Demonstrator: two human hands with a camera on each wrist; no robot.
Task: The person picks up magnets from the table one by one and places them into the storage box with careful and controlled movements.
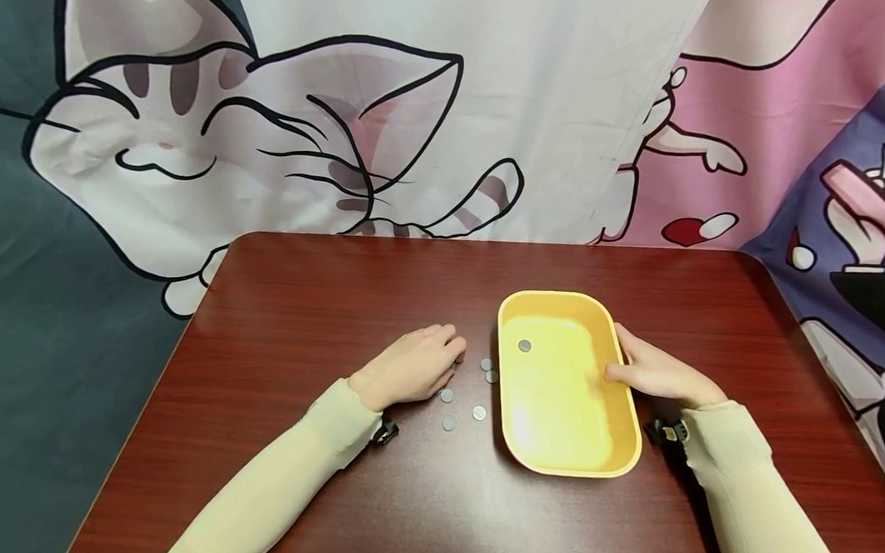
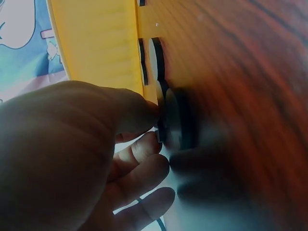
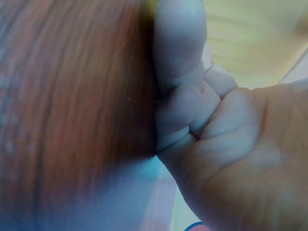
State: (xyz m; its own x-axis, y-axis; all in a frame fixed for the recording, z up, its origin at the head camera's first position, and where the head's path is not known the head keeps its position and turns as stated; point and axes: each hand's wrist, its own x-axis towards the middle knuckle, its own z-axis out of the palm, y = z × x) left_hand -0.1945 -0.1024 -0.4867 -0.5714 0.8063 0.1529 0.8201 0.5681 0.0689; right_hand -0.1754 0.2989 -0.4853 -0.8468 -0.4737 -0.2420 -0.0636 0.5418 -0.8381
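A yellow plastic bin (image 1: 570,424) with rounded corners stands on the table, one coin (image 1: 525,346) on its floor. My right hand (image 1: 661,371) grips the bin's right wall, the thumb over the rim and the fingers outside. Several silver coins (image 1: 479,412) lie flat left of the bin. Over them, my left hand (image 1: 413,366) reaches down to the tabletop. In the left wrist view its thumb and index finger (image 2: 145,147) pinch a coin (image 2: 160,134) at the table surface, mostly hidden by the fingertips. The other fingers are bent loosely.
The dark red-brown wooden table (image 1: 323,291) has rounded far corners. Behind it hangs a curtain (image 1: 568,94) printed with a cartoon cat and figures. Each wrist wears a small black camera strap (image 1: 385,431).
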